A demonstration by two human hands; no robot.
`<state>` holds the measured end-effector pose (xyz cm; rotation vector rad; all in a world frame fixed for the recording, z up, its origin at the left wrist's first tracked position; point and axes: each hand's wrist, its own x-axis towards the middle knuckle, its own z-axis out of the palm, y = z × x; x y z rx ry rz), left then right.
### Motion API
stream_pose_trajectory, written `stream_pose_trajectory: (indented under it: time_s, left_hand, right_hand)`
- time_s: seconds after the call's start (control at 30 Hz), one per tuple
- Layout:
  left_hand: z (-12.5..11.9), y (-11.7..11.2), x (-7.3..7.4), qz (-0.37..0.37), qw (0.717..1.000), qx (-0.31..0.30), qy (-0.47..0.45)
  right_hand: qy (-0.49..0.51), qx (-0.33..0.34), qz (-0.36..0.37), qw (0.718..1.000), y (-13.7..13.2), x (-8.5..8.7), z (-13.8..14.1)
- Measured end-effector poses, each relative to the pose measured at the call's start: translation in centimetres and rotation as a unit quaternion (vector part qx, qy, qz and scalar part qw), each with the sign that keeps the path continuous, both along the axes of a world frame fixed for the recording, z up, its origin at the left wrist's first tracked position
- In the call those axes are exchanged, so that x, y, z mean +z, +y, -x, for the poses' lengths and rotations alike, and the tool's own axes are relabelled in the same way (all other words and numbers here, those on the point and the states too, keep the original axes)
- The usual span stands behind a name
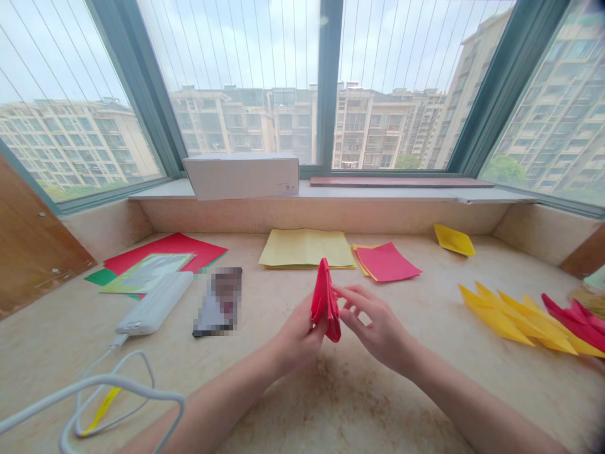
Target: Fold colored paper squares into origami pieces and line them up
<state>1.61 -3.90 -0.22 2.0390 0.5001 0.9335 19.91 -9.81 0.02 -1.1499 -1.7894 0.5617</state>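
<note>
A folded red paper piece (pixel 326 302) stands on edge above the middle of the stone sill, its layers partly spread. My left hand (pixel 297 334) grips it from the left, the thumb pressed on its near lower side. On the other side, my right hand (pixel 371 315) has its fingers bent and apart, the fingertips at or touching the paper's right face. Beyond the paper lie a stack of pale yellow sheets (pixel 307 247) and a square red sheet (pixel 390 261) over yellow ones.
Folded yellow paper shapes (pixel 515 315) and a red one (pixel 576 318) lie at right, a yellow paper boat (pixel 454 239) farther back. At left are red sheets (pixel 189 247), a white power bank (pixel 155 302), its cable (pixel 142 388) and a phone-shaped object (pixel 220 302). A white box (pixel 243 176) stands by the window.
</note>
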Motion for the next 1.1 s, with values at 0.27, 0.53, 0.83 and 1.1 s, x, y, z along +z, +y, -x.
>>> stream_pose_trajectory:
  time_s: [0.27, 0.53, 0.83, 1.1]
  left_hand:
    - [0.0, -0.3, 0.3, -0.026, 0.998, -0.057, 0.009]
    - [-0.1, -0.5, 0.6, 0.032, 0.998, -0.052, 0.001]
    - [0.3, -0.4, 1.5, 0.254, 0.960, -0.112, -0.033]
    - [0.9, -0.6, 0.7, 0.444, 0.858, -0.230, -0.119]
  right_hand:
    - [0.133, -0.016, 0.075, 0.988, 0.2, 0.2, 0.7]
    - [0.157, -0.015, 0.118, 0.980, 0.5, 0.2, 0.6]
    - [0.304, 0.141, 0.189, 0.923, 0.3, 1.1, 0.8]
    - [0.362, 0.179, 0.176, 0.898, 0.2, 1.5, 0.8]
